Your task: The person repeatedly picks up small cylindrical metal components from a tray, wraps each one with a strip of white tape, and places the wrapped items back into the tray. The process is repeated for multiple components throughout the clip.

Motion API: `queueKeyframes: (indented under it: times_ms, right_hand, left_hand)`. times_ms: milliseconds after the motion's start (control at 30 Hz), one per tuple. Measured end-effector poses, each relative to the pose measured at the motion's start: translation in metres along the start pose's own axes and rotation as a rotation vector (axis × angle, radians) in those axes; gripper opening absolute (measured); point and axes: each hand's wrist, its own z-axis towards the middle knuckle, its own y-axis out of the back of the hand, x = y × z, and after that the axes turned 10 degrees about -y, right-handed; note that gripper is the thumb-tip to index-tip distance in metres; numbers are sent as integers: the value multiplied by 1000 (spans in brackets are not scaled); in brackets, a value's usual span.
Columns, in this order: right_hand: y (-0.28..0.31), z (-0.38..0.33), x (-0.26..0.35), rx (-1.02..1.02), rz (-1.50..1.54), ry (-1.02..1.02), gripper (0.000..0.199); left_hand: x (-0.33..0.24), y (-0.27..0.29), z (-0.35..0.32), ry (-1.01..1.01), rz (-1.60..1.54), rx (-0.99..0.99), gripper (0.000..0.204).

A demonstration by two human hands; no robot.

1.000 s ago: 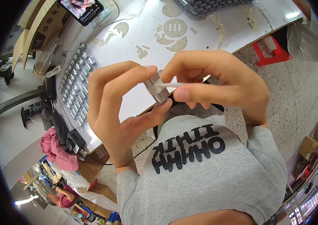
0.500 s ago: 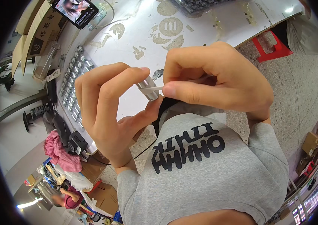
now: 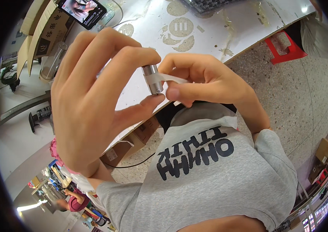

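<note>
White worktable (image 3: 225,31), metal cylinder (image 3: 152,79) between fingers (image 3: 133,58)

small metal cylinder (image 3: 152,79), upright, white strip (image 3: 168,77) attached

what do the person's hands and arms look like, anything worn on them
Both the left hand and the right hand are bare: no gloves, rings or watch in view. The forearms are bare too, with short grey t-shirt sleeves ending high on the arms. Nails are short and unpainted.
</note>
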Motion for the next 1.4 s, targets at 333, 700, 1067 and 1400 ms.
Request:
queueKeyframes:
  times_ms: [333, 700, 1067, 1400]
  right_hand:
    - [9, -10, 7, -41, 35, 60, 12]
    - [5, -16, 11, -133, -29, 132, 16]
    - [1, -15, 13, -127, -84, 133, 17]
    - [-2, -9, 12, -111, -20, 115, 10]
  left_hand:
    - [0, 12, 18, -45, 6, 224, 39]
    - [0, 6, 13, -24, -85, 196, 43]
    - [-2, -12, -12, 36, -158, -80, 43]
    - [-5, -28, -19, 161, -325, -248, 39]
